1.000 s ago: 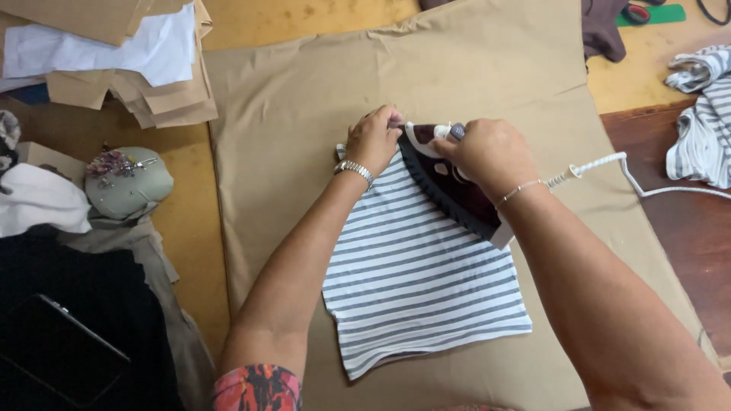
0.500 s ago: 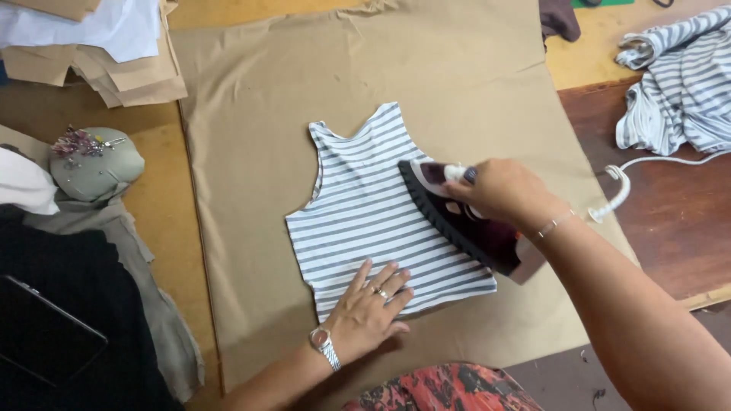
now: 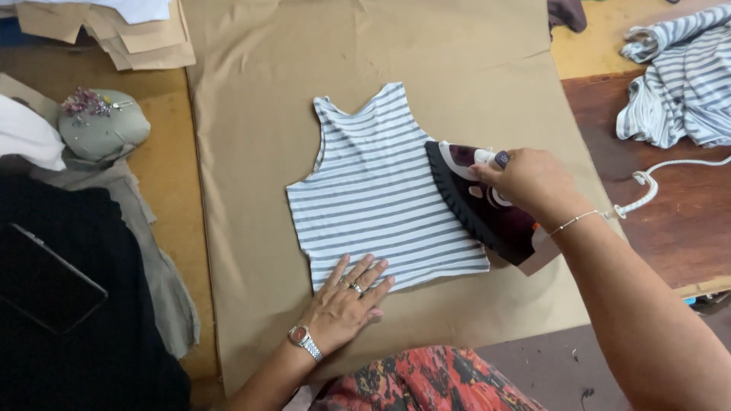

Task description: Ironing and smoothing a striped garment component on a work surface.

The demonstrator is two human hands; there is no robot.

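At frame centre, a grey-and-white striped sleeveless top [image 3: 381, 202] lies flat on tan paper [image 3: 259, 152]. The left hand [image 3: 346, 301], fingers spread open, presses its lower hem; the right hand [image 3: 529, 183] grips a dark maroon iron [image 3: 480, 205] on its right edge.

A sewing workshop: a pin cushion [image 3: 103, 129], stacked paper patterns [image 3: 137, 38] and a paper-covered pressing table [image 3: 251, 152] with an iron [image 3: 483, 205].
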